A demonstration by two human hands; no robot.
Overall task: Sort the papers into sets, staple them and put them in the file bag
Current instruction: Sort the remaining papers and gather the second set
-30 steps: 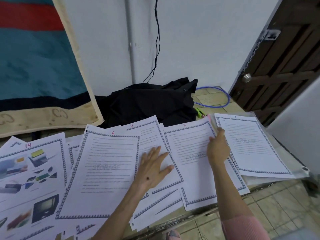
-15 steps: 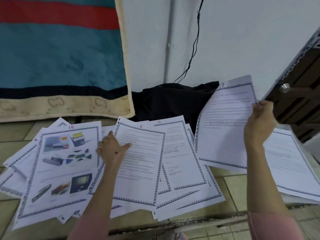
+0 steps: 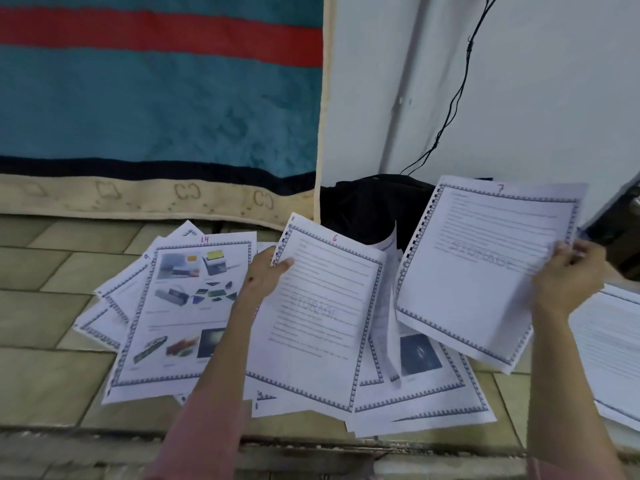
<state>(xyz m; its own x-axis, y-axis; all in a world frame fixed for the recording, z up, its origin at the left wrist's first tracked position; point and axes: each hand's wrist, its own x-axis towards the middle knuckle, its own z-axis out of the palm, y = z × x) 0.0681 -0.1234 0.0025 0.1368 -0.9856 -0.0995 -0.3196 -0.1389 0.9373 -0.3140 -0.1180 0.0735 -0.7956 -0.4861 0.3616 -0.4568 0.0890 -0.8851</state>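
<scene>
- Head view, the papers: the right hand (image 3: 568, 275) holds page 7 (image 3: 485, 271) up off the tiled tabletop (image 3: 45, 372), pinching it at its right edge, so the sheet spreads out to the left of the grip with its long axis tilted a little clockwise from upright.
- Head view, the other grip: the left hand (image 3: 265, 277) pinches page 6 (image 3: 318, 320) at its upper left corner, thumb on the printed face and fingers behind; the sheet runs down and to the right from that grip, its lower end over the loose pile (image 3: 422, 389).
- Head view, the relation that matters: page 6 lies to the left of and lower than page 7, near it, with a curled sheet (image 3: 389, 296) standing on edge between them. Both long axes run roughly away from the person, so I judge that the two sheets could be laid in order by bringing the hands together.
- Head view, which hand is nearer: the left hand is closest to the picture page marked 14 (image 3: 183, 306) and the sheets fanned under it; the right hand is closest to a separate stack (image 3: 609, 351) at the right edge.
- Head view, elsewhere: no stapler or file bag is to be made out; a black cloth bundle (image 3: 367, 206) lies behind the pile against the wall.
</scene>
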